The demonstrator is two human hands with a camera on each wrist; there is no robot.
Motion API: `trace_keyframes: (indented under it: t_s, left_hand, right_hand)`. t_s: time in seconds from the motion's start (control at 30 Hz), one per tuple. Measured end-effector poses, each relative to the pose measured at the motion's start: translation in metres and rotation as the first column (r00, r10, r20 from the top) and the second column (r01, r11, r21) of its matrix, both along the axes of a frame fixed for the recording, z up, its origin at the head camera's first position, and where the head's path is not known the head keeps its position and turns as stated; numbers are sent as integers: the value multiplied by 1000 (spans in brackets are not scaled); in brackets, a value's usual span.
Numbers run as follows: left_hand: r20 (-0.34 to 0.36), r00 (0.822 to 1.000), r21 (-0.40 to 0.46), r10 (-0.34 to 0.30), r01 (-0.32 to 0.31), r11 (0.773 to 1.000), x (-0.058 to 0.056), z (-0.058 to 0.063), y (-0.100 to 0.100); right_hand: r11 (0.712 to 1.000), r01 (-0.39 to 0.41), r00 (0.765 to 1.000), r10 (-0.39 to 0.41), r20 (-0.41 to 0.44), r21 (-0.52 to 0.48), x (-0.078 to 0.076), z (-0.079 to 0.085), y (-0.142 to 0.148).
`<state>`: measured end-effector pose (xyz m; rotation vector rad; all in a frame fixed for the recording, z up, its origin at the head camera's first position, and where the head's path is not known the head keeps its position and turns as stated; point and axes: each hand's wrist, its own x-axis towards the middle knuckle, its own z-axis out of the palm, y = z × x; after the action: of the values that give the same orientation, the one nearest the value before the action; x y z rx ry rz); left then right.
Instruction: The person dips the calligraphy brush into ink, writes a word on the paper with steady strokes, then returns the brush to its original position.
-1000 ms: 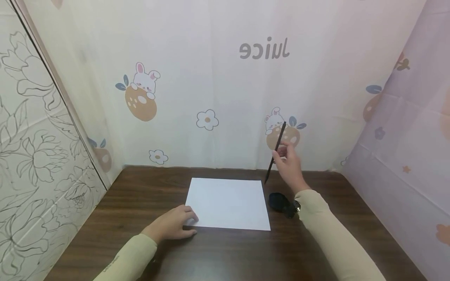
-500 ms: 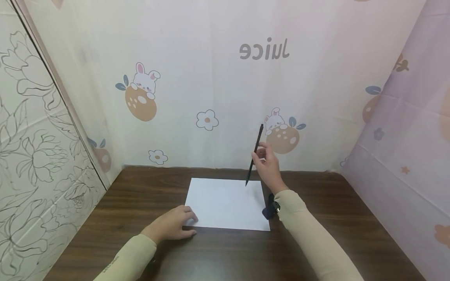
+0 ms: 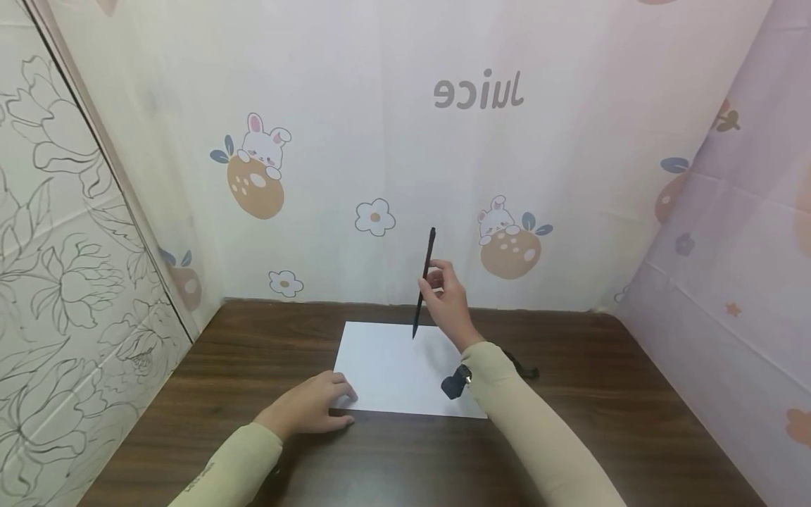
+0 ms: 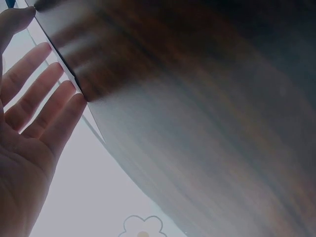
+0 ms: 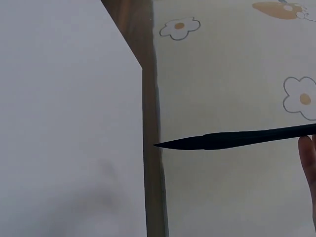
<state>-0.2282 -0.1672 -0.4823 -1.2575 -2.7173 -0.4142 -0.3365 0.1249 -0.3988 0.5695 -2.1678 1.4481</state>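
Observation:
Upright but slightly tilted, a black ink brush (image 3: 418, 311) is pinched in my right hand (image 3: 448, 303), its tip pointing down. In the head view the tip overlaps the upper part of a white sheet of paper (image 3: 386, 366). The right wrist view shows the dark, pointed brush head (image 5: 182, 143) and a bit of fingers (image 5: 307, 158) at its edge. My left hand (image 3: 313, 403) rests at the paper's lower left corner, its fingers spread along the sheet's edge in the left wrist view.
The paper lies on a dark wooden table (image 3: 253, 352). Behind my right sleeve (image 3: 519, 422), a black object (image 3: 527, 369) shows only in part. A patterned curtain (image 3: 329, 141) stands at the table's back edge, with more patterned cloth (image 3: 728, 282) along the right.
My right hand has moved left with the brush, from beside the paper's right edge to over its upper part. My left hand and the paper have stayed in place.

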Motion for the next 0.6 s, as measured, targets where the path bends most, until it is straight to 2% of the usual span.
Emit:
trace_keyframes:
  t_s: [0.33,0.6]
  left_hand:
    - [-27,1000,-2,-10,10,1000,0,0,1]
    - [-17,1000,-6,-9,9,1000,1,1,1]
  right_hand:
    - [999,-45,998,45,-51,6,-2,-7,-35]
    - [999,-47,998,47,-33,-13,0,-14,-59]
